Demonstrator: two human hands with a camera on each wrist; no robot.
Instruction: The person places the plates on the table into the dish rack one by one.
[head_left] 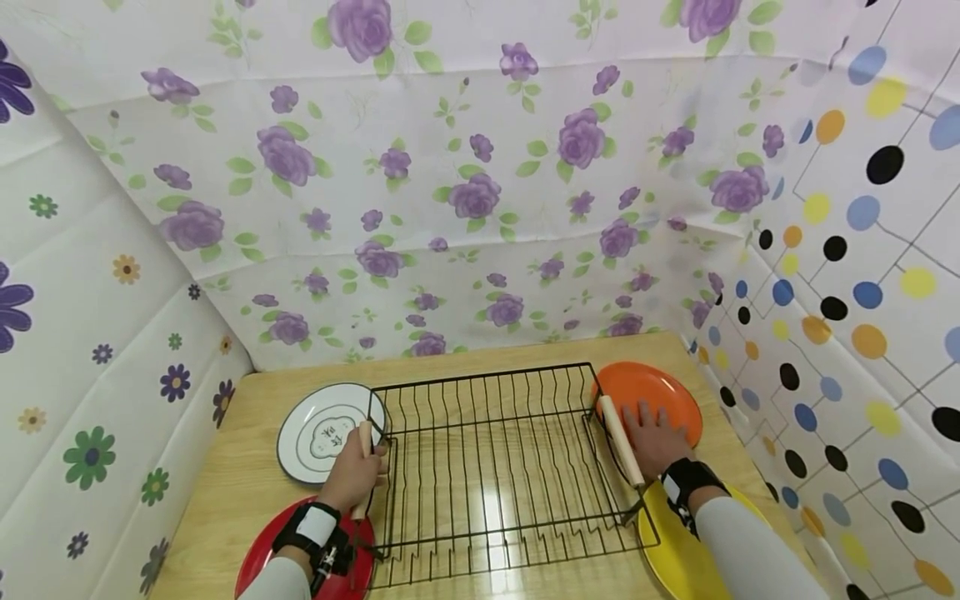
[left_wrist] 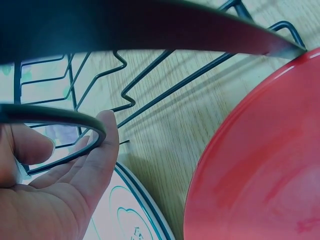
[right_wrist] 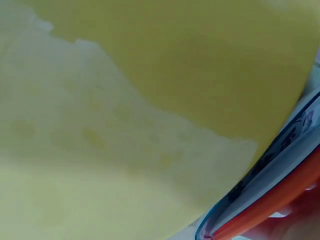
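Rack (head_left: 491, 421) prob. stiff, fairly light; hold by wooden handles (head_left: 621, 442). L hand (head_left: 354, 473) fingers curl round one; R hand (head_left: 655, 438) fingers spread on orange plate (head_left: 667, 396).

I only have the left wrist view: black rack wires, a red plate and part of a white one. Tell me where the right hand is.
Observer: In the head view, the right hand has its fingers spread over an orange plate.
Operator: Name what lies nearer the person than that plate.
Observer: A yellow plate, partly hidden by the right sleeve.
Operator: Now describe the right end of the rack.
Observer: It carries a pale, bar-shaped handle.
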